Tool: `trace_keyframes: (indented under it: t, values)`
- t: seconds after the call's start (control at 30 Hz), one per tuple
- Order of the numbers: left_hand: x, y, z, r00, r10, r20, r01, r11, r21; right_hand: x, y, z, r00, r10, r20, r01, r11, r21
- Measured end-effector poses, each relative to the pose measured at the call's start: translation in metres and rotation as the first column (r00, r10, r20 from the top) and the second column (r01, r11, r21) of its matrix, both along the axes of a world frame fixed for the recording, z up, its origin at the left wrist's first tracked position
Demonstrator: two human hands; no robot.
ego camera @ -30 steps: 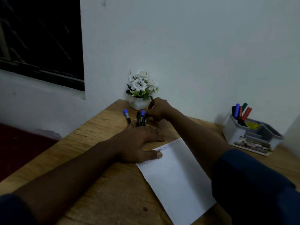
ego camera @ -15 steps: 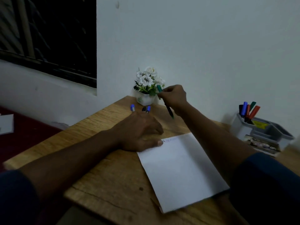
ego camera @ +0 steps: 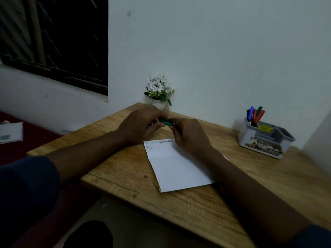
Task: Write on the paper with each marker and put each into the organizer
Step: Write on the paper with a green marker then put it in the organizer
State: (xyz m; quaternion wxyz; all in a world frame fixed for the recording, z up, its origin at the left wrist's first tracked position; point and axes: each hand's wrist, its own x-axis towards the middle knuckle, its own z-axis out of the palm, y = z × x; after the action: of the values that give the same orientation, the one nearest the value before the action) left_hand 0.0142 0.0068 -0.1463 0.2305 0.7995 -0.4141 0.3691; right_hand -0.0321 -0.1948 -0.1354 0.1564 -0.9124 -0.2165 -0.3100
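Closest to cam: dark blue sleeves, left sleeve (ego camera: 23,190) at the bottom left corner and right sleeve (ego camera: 311,237) at the bottom right, w/ both bare forearms reaching fwd over the wooden table (ego camera: 206,208). The white paper (ego camera: 177,169) lies flat on the table, turned a bit at an angle, w/ the right forearm crossing its right side. It has 2 short lines of writing at the top left, and part of the first line looks darker. Just past the paper's top edge the two hands meet. The left hand (ego camera: 138,126) has its fingers curled round one end of the green marker (ego camera: 165,122), and the right hand (ego camera: 189,135) pinches the other end w/ curled fingers. So the marker is held roughly level between them, above the table; can't tell if the cap is on or off. Right behind the hands, against the wall, is a small white flower pot (ego camera: 159,90). Farther right on the table, well apart from the hands, is the grey organizer (ego camera: 250,138) w/ a bunch of markers (ego camera: 255,115) standing upright in its back left compartment (blue, red, green, black afaict). Dark window (ego camera: 62,42) is up on the left.
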Motion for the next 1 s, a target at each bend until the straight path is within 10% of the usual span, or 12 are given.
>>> trace_keyframes:
  t: [0.73, 1.0]
  values:
    - [0.019, 0.016, -0.008, 0.981, 0.049, -0.19, -0.032, 0.995, 0.092, -0.004, -0.006, -0.001, 0.953, -0.261, -0.152, 0.224, 0.949, -0.224]
    - [0.015, 0.017, -0.007, 0.942, 0.195, -0.275, -0.138, 0.967, 0.214, -0.036, -0.017, 0.008, 0.99, 0.008, -0.143, 0.047, 0.926, 0.373]
